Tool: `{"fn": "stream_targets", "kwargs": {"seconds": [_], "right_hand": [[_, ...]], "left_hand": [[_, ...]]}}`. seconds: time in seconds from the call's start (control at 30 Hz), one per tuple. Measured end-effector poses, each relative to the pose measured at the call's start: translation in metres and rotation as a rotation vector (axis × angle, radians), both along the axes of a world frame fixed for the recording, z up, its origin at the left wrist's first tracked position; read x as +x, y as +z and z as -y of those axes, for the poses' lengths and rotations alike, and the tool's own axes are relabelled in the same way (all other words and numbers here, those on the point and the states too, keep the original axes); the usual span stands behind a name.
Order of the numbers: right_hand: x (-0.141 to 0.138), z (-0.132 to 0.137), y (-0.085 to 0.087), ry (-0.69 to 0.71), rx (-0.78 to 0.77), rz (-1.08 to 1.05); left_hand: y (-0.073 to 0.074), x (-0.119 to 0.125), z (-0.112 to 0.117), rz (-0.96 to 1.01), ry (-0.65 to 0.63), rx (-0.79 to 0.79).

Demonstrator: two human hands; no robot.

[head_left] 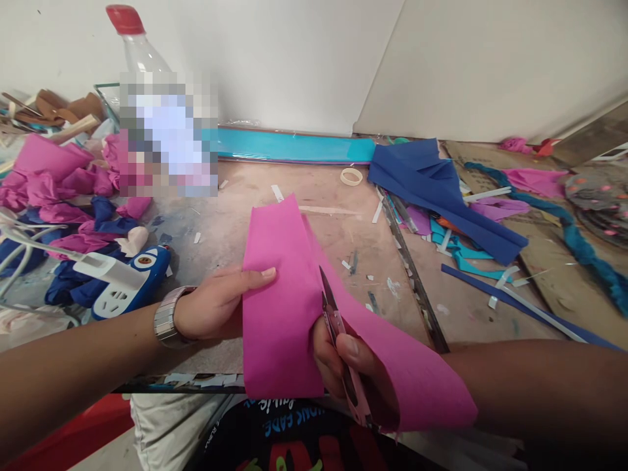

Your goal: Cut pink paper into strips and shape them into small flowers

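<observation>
A broad strip of pink crepe paper [279, 314] hangs folded in front of me above the table's near edge. My left hand [220, 301] pinches its left side, thumb on the front face and the other fingers behind it. Pink-handled thread snips [350, 386] lie in my right hand [343, 360], their blades pointing up and slightly apart beside the paper. The same hand also appears to touch the strip's right side. From there a tail of the strip loops over my right wrist, hiding part of that hand.
Crumpled pink and blue paper pieces [63, 196] and a blue-white power strip [132, 288] crowd the left. Behind stand a red-capped bottle [142, 52] and a long turquoise strip [294, 144]. Dark blue paper [422, 183] and a tape ring [351, 176] lie at right.
</observation>
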State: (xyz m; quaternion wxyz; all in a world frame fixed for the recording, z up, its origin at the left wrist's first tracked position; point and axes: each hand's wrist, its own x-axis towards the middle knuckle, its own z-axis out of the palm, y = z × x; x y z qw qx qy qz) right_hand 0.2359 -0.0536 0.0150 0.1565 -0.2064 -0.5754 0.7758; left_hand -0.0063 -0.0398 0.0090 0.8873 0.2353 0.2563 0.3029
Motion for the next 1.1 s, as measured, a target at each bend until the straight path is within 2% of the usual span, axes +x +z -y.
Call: {"fn": "stream_targets", "kwargs": {"seconds": [0.2, 0.37, 0.57, 0.77, 0.93, 1.1], "right_hand": [[-0.002, 0.005, 0.0, -0.037, -0.073, -0.019], [-0.006, 0.014, -0.003, -0.208, -0.111, -0.055], [-0.005, 0.005, -0.004, -0.069, -0.055, -0.061], [0.002, 0.003, -0.001, 0.024, -0.099, -0.047], [0.0, 0.004, -0.008, -0.03, -0.02, -0.092], [0.001, 0.002, -0.007, -0.042, 0.029, -0.046]], "left_hand": [[0.0, -0.001, 0.001, 0.015, -0.023, 0.009], [0.001, 0.0, 0.002, 0.03, -0.019, 0.005], [0.001, 0.002, -0.002, 0.057, 0.032, 0.01], [-0.003, 0.002, -0.006, 0.028, 0.081, -0.026], [0.0, 0.003, 0.0, 0.029, 0.056, -0.001], [0.004, 0.002, 0.004, 0.031, 0.024, 0.014]]}}
